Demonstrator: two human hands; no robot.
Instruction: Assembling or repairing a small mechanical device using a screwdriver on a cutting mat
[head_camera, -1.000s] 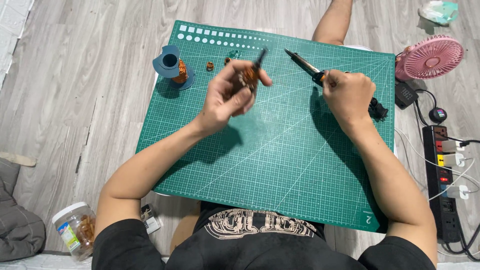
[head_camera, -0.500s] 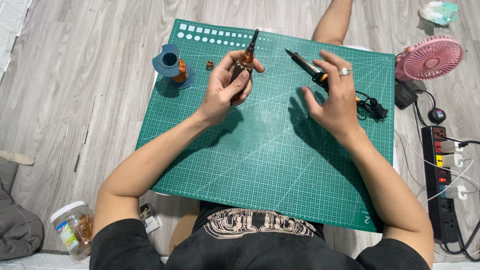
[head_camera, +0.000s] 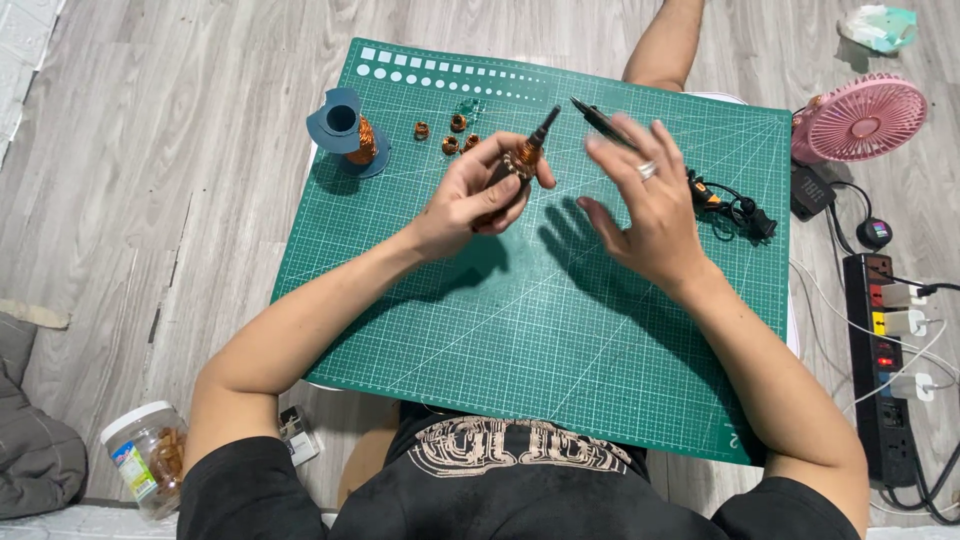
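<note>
My left hand (head_camera: 478, 192) grips a small motor rotor (head_camera: 527, 152) with copper windings and a dark shaft that points up and to the right. My right hand (head_camera: 640, 200) hovers open just right of it, fingers spread, a ring on one finger, holding nothing. Behind that hand a soldering iron (head_camera: 598, 117) lies on the green cutting mat (head_camera: 560, 340), its tip toward the far left, its black cable (head_camera: 735, 205) coiled to the right. Three small copper coils (head_camera: 447, 135) lie on the mat beyond my left hand.
A blue spool of copper wire (head_camera: 347, 132) stands at the mat's far left. A pink desk fan (head_camera: 860, 118) and a power strip (head_camera: 885, 350) with plugs sit right of the mat. A plastic jar (head_camera: 145, 455) stands on the wooden floor at near left.
My right hand let go of the soldering iron, which now lies on the mat, and moved open toward the rotor. My left hand turned the rotor's shaft up and right.
</note>
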